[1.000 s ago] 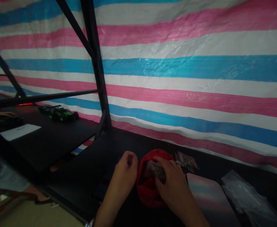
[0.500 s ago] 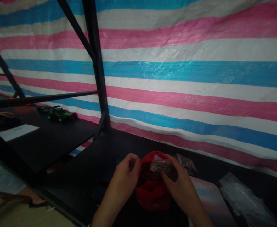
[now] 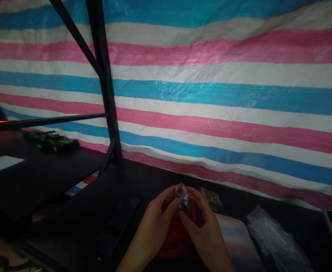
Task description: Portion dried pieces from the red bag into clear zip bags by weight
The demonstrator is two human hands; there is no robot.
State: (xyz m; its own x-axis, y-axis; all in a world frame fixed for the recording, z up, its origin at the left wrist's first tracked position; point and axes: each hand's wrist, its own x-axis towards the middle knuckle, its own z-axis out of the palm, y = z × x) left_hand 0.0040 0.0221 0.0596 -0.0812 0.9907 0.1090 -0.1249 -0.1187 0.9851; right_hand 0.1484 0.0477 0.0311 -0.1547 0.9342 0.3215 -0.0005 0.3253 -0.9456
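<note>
Both of my hands meet over a red pouch point(image 3: 175, 241), pinching a small clear plastic bag point(image 3: 182, 192) between them. My left hand point(image 3: 160, 213) has thumb and fingers closed on the bag's left side. On the other side, my right hand point(image 3: 201, 213) grips it with thumb and forefinger. Something dark shows low in the bag, too dim to make out. The pouch lies beneath, mostly hidden by my hands. Just past my right hand lies another small clear bag point(image 3: 212, 197) with small contents.
Right of my hands are a shiny pale flat case point(image 3: 236, 241) and a pile of clear plastic bags point(image 3: 276, 238). A dark flat object point(image 3: 117, 223) lies to the left. Beyond the black frame post point(image 3: 106, 83), a green-and-black toy car point(image 3: 55, 142) and white paper point(image 3: 3, 164) rest on another table.
My left hand has come off the pouch's rim and now holds the plastic bag together with my right hand. The bag is bunched upright. The view has turned a little to the right.
</note>
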